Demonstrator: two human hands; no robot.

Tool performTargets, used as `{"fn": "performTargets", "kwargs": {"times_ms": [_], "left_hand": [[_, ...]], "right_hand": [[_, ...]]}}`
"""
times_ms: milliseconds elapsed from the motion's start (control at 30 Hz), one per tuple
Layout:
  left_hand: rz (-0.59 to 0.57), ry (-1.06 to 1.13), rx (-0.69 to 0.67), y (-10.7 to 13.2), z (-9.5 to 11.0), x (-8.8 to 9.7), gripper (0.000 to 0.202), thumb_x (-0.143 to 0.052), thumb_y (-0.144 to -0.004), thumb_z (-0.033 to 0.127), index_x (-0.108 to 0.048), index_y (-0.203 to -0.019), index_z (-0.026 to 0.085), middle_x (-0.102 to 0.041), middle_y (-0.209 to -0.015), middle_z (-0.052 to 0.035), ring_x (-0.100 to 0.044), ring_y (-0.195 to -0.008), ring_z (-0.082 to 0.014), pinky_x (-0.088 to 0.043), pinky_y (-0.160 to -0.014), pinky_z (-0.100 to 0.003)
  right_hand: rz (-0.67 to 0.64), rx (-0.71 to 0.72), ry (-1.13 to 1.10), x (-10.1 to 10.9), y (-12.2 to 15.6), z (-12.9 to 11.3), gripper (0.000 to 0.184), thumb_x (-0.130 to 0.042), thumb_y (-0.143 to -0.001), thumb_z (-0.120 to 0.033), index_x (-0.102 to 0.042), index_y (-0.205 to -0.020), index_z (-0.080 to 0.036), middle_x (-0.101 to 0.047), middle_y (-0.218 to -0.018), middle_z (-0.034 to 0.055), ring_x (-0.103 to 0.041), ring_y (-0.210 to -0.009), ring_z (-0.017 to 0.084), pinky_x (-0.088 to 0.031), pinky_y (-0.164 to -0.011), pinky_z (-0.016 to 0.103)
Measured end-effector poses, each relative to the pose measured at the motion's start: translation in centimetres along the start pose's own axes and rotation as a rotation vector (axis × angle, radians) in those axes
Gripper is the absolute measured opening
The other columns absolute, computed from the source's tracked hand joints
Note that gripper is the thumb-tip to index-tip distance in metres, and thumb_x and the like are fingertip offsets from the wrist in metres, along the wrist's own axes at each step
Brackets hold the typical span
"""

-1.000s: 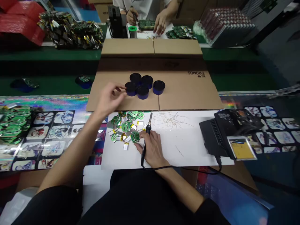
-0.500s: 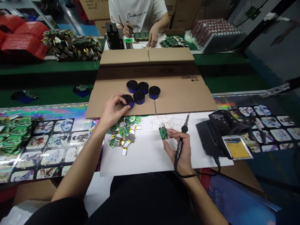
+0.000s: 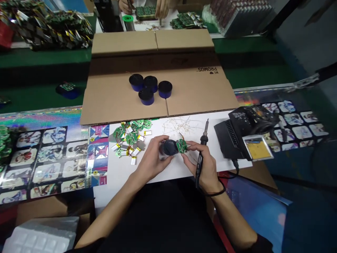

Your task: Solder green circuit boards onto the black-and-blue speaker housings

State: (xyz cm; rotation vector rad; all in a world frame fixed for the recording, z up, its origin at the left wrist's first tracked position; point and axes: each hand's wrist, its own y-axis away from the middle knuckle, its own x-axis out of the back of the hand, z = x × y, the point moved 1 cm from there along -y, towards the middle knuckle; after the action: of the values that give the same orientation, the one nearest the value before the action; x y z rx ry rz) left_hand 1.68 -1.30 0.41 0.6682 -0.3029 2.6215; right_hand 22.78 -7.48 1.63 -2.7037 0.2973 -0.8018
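Note:
My left hand (image 3: 155, 160) grips a round dark cup-shaped housing (image 3: 170, 147), its open side facing me. Right beside it, my right hand (image 3: 204, 161) pinches a small green circuit board (image 3: 181, 146) between thumb and fingers. A soldering iron (image 3: 201, 154) also lies in that right hand, tip pointing up and away. Board and housing are close together; whether they touch I cannot tell. Left of my hands is a pile of green boards with small silver battery cells (image 3: 133, 137). Thin wire scraps (image 3: 181, 125) lie beyond my hands on the white sheet (image 3: 155, 186).
Several blue-black housings (image 3: 165, 90) stand on flattened cardboard (image 3: 195, 95). At right are a black soldering station (image 3: 230, 140) and a yellow sponge tray (image 3: 258, 147). Across the bench, a co-worker's hands (image 3: 162, 8) are near circuit boards (image 3: 145, 12) and a green-topped solder spool (image 3: 128, 23).
My left hand has taken one housing off the cardboard and brought it back beside the circuit board in my right hand. The view has tilted downward.

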Motion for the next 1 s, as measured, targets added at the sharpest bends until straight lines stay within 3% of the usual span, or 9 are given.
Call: {"fn": "performTargets", "kwargs": {"times_ms": [167, 333, 433, 533, 733, 900, 1000], "left_hand": [[0.153, -0.069, 0.052, -0.3, 0.1, -0.6, 0.055, -0.089, -0.086, 0.033, -0.054, -0.128, 0.024, -0.057, -0.129, -0.0106, -0.063, -0.120, -0.0281, -0.059, -0.098, -0.042], [0.137, -0.093, 0.062, -1.2, 0.3, -0.4, 0.022, -0.078, -0.094, 0.020, -0.067, -0.112, 0.025, -0.064, -0.112, -0.0052, -0.066, -0.092, -0.0191, -0.059, -0.082, -0.034], [0.185, -0.027, -0.011, -1.5, 0.6, 0.0, 0.007, -0.072, -0.099, 0.018, -0.073, -0.103, 0.024, -0.069, -0.108, -0.0052, -0.067, -0.090, -0.0185, -0.057, -0.081, -0.033], [0.248, 0.078, 0.015, -1.2, 0.7, 0.4, 0.001, -0.075, -0.098, 0.024, -0.076, -0.099, 0.024, -0.072, -0.107, -0.0058, -0.067, -0.093, -0.0197, -0.053, -0.076, -0.032], [0.170, 0.481, 0.272, 0.3, 0.8, 0.5, 0.018, -0.082, -0.094, 0.040, -0.077, -0.095, 0.022, -0.076, -0.093, -0.0048, -0.068, -0.080, -0.0178, -0.055, -0.069, -0.029], [0.195, 0.562, 0.316, 0.5, 0.8, 0.4, 0.026, -0.087, -0.089, 0.045, -0.077, -0.093, 0.021, -0.077, -0.088, -0.0037, -0.070, -0.076, -0.0158, -0.059, -0.071, -0.028], [0.179, 0.601, 0.334, 0.3, 0.7, 0.6, 0.030, -0.089, -0.086, 0.047, -0.075, -0.092, 0.021, -0.077, -0.086, -0.0034, -0.070, -0.073, -0.0147, -0.060, -0.069, -0.027]], "right_hand": [[0.052, -0.030, 0.036, 0.2, 0.5, -0.1, 0.039, -0.079, -0.094, -0.018, -0.058, -0.125, -0.027, -0.077, -0.129, 0.0105, -0.078, -0.123, 0.026, -0.067, -0.103, 0.044], [0.136, -0.037, 0.051, 0.8, 0.3, -0.1, 0.039, -0.080, -0.093, -0.018, -0.058, -0.124, -0.027, -0.077, -0.122, 0.0088, -0.077, -0.123, 0.027, -0.066, -0.103, 0.046], [0.101, -0.012, 0.067, 0.7, 0.4, -0.2, 0.039, -0.080, -0.094, -0.019, -0.059, -0.126, -0.027, -0.077, -0.121, 0.0086, -0.078, -0.120, 0.026, -0.067, -0.102, 0.044], [0.025, 0.036, 0.079, -0.1, 0.9, -0.7, 0.042, -0.079, -0.095, -0.020, -0.058, -0.131, -0.028, -0.077, -0.125, 0.0103, -0.079, -0.115, 0.026, -0.069, -0.098, 0.043], [-0.044, 0.090, 0.066, -2.2, 1.5, -1.0, 0.050, -0.083, -0.093, -0.022, -0.058, -0.136, -0.028, -0.077, -0.122, 0.0105, -0.079, -0.103, 0.026, -0.070, -0.093, 0.044], [-0.041, 0.146, 0.076, -3.2, 0.7, -0.3, 0.057, -0.085, -0.091, -0.022, -0.057, -0.140, -0.030, -0.073, -0.133, 0.0131, -0.074, -0.123, 0.033, -0.066, -0.102, 0.055], [-0.077, 0.209, 0.039, -3.2, 0.3, 0.0, 0.051, -0.078, -0.095, -0.016, -0.057, -0.139, -0.032, -0.075, -0.134, 0.0104, -0.075, -0.123, 0.030, -0.066, -0.102, 0.054]]}}
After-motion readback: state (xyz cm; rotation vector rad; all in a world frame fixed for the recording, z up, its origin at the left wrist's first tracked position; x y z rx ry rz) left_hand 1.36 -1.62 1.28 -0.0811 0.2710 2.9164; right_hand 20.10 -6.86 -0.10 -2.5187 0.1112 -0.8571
